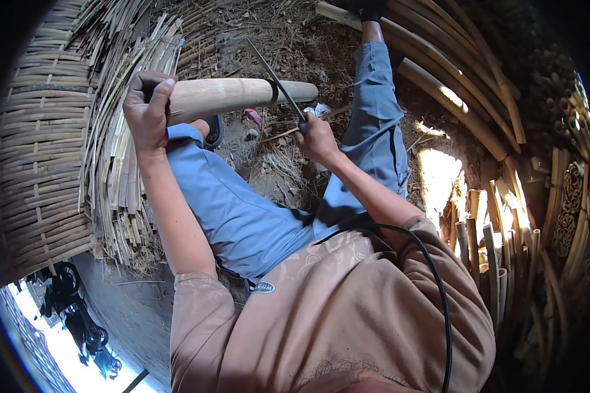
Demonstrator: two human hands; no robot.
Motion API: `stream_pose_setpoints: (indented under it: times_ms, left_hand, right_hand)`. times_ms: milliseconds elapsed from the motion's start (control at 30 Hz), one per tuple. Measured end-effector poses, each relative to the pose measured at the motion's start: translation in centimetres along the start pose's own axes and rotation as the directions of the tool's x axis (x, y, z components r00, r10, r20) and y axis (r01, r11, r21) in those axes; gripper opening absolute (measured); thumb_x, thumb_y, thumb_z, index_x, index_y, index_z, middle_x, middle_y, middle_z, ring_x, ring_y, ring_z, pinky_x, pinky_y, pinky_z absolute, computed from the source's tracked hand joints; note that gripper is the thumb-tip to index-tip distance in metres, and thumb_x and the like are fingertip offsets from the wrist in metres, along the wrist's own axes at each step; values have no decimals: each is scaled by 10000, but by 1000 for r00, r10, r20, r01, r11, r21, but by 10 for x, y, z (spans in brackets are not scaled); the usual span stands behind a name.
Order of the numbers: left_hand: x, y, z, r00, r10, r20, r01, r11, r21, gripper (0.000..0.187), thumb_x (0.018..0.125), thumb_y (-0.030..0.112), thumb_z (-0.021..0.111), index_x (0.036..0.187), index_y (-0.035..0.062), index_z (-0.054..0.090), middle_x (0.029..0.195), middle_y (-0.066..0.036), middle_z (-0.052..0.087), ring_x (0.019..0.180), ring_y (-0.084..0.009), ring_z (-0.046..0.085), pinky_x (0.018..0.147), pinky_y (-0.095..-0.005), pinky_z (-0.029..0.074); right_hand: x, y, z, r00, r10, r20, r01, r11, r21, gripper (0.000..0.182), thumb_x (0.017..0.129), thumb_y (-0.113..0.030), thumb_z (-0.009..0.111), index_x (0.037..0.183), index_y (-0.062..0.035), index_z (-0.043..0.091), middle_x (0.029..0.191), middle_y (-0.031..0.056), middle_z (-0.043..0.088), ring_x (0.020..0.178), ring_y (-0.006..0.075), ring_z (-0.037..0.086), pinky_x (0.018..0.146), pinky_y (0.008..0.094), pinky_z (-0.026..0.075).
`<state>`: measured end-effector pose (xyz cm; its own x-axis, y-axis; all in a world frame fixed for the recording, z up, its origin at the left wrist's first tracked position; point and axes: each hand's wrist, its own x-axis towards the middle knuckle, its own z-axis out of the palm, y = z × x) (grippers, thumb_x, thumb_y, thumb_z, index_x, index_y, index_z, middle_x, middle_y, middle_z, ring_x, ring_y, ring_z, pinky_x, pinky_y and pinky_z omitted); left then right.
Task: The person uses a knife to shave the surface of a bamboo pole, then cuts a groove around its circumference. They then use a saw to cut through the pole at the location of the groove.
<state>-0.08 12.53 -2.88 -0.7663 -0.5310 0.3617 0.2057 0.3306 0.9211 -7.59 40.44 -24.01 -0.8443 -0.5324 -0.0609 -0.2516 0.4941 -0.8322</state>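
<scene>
A thick, pale bamboo piece (223, 95) lies crosswise above my knees, tapering to the right. My left hand (149, 111) is closed round its wide left end, with the thumb on top. In my right hand (317, 138) is the handle of a long, thin knife (275, 80), held in closed fingers. The blade slants up and to the left across the bamboo, beside a dark ring near its narrow end. Whether the blade touches the bamboo, I cannot tell.
Split bamboo strips (121, 150) lie left of my legs, beside a woven bamboo panel (42, 157). Long bamboo poles (452, 98) lie at the upper right, with upright cut pieces (491, 262) below them. Motorbikes (78, 314) stand at the lower left.
</scene>
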Motion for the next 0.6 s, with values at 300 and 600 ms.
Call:
stream_pose_setpoints:
  times_ms: [300, 600]
  left_hand:
    - [-10, 8, 1, 996, 34, 79, -37, 998, 42, 88, 870, 82, 710, 852, 35, 638, 903, -86, 690, 838, -142, 621, 837, -286, 476]
    - [-4, 4, 4, 999, -23, 27, 22, 999, 49, 77, 859, 85, 715, 847, 36, 656, 904, -87, 705, 839, -141, 630, 840, -284, 483]
  right_hand:
    - [-31, -18, 13, 996, 94, -8, -93, 992, 91, 229, 839, -71, 665, 984, 3, 503, 747, 270, 639, 780, 496, 653, 708, 547, 520]
    - [-48, -46, -4, 998, -69, -14, 70, 989, 132, 270, 836, -68, 688, 1036, 4, 519, 802, 283, 637, 774, 476, 657, 712, 523, 506]
